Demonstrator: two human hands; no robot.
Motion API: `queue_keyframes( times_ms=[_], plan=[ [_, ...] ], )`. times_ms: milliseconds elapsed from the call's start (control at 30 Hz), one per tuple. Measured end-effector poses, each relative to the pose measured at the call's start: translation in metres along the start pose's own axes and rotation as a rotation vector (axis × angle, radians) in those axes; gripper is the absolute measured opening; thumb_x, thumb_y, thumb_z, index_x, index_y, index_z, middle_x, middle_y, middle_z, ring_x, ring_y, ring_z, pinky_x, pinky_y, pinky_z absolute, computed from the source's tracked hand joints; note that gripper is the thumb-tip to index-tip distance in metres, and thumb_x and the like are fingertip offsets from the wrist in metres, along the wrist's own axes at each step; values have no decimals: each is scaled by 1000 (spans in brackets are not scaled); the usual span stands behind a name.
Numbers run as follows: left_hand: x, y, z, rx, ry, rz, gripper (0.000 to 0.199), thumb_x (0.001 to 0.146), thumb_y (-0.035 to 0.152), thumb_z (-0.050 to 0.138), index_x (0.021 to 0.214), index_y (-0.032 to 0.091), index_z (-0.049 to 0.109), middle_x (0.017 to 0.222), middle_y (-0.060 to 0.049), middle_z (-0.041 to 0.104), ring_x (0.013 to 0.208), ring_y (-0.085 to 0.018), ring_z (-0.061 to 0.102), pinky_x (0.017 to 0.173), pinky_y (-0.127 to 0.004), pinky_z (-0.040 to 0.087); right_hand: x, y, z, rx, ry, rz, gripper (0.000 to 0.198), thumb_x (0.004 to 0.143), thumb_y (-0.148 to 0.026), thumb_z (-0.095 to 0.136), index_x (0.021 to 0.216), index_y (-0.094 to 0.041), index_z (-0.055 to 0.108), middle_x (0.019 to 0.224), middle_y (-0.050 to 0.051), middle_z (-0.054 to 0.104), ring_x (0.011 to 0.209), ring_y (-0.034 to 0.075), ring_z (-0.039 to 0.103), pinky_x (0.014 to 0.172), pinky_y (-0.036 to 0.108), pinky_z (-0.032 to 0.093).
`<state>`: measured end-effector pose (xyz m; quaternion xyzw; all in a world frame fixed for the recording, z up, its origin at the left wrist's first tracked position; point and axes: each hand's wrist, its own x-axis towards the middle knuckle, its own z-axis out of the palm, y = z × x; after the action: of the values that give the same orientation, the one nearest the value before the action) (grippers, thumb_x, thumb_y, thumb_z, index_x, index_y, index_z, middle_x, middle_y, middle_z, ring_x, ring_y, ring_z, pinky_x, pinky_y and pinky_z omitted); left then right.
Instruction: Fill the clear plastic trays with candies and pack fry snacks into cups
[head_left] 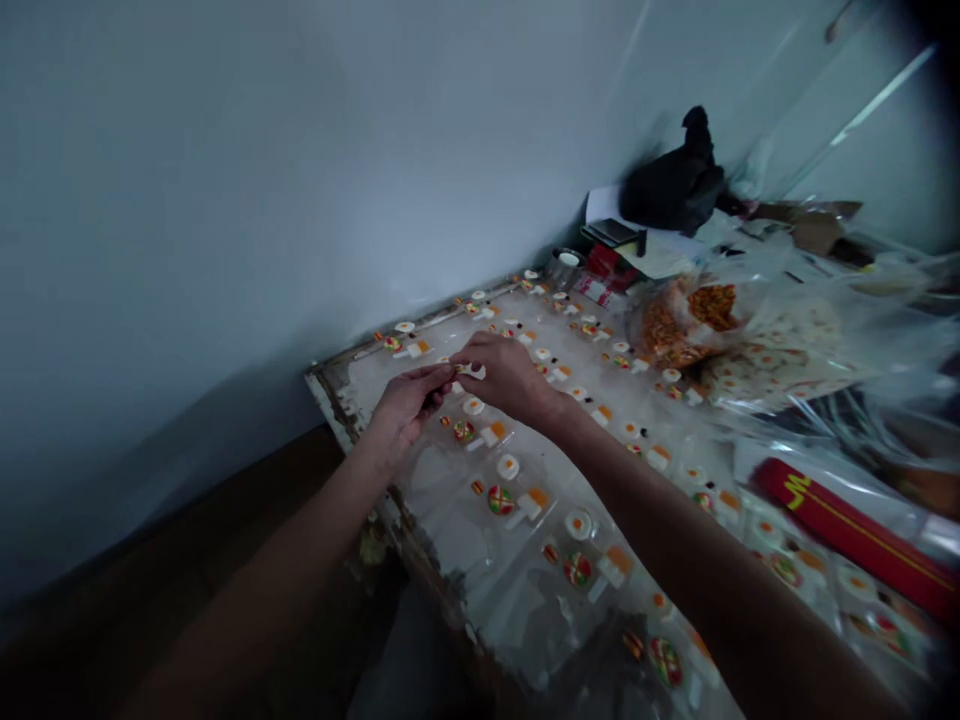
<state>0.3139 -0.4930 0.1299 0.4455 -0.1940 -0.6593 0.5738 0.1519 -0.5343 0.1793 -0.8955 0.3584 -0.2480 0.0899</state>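
Note:
My left hand (409,405) and my right hand (504,375) meet over the far left part of a worn white table (442,510). The fingers of both are pinched together at one spot, around something too small and blurred to name. Beneath and around them lie rows of small toy-food pieces on clear plastic. Each group has a white fried-egg piece (508,466), a round red and green pizza-like piece (501,500), a tiny burger-like piece (477,487) and an orange and white popsicle-shaped piece (535,500).
A clear bag of orange pieces (675,325) and a bag of pale pieces (787,350) stand at right. Nearer lies a long red packet (855,535). A tape roll (564,266) and a dark bundle (671,185) sit at the back, along the wall (300,180).

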Motion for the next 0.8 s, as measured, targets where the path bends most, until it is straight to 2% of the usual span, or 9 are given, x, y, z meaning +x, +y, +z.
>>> queue_keyframes(
  times_ms=[33,133,267,367,467,567,667,733,800],
  plan=[
    [0,-6,6,10,-28,-14,13,69,12,85,71,11,72,63,0,64,51,-5,51,47,-16,36,-3,-2,-5,-37,-47,8,16,82,-12,73,93,-19,82,90,5,75,81,17,66,74,26,44],
    [-8,-17,22,-7,-71,-94,10,74,12,80,70,11,70,61,0,61,48,-5,47,44,-17,31,-13,2,-16,-55,-134,175,7,81,-18,78,86,-21,83,76,1,75,73,16,66,66,24,40],
    [-24,-15,31,-16,-89,-220,7,85,11,68,80,9,73,68,-5,67,50,-8,50,44,-19,34,-36,15,-19,74,-76,315,7,78,-21,79,84,-22,83,69,-1,75,66,15,67,60,23,40],
    [-32,-8,24,-73,-22,-212,9,89,10,64,88,9,73,77,-9,72,55,-9,58,49,-19,44,-55,18,-10,256,-37,362,12,75,-13,74,83,-19,81,69,-2,75,64,15,68,59,21,43],
    [-37,-3,14,-139,28,-184,17,97,15,55,92,9,71,85,-13,74,71,-16,69,65,-25,57,-66,17,5,253,-125,303,20,74,-5,69,85,-18,80,75,0,76,68,15,69,64,21,46],
    [-40,-1,10,-174,-29,-216,31,103,30,48,101,7,69,96,-19,74,86,-25,73,76,-36,62,-67,16,17,2,-231,185,23,76,-3,67,88,-16,80,86,5,77,78,17,70,72,24,47],
    [-42,-1,11,-196,-49,-243,39,104,37,45,108,6,68,100,-22,73,91,-27,74,78,-38,63,-67,17,18,-177,-323,96,25,83,-5,62,96,-16,81,97,10,76,93,21,70,81,27,48],
    [-44,-2,12,-194,-55,-258,40,104,38,44,109,6,68,101,-22,73,89,-27,74,77,-38,63,-68,16,13,-213,-326,105,30,87,-6,59,107,-16,79,103,11,76,98,23,70,86,29,48],
    [-45,-3,14,-186,-50,-265,39,104,36,43,108,6,68,99,-21,74,86,-26,74,75,-36,64,-70,13,5,-187,-234,170,32,89,-9,60,116,-16,77,105,11,77,97,23,70,87,30,48]
  ],
)
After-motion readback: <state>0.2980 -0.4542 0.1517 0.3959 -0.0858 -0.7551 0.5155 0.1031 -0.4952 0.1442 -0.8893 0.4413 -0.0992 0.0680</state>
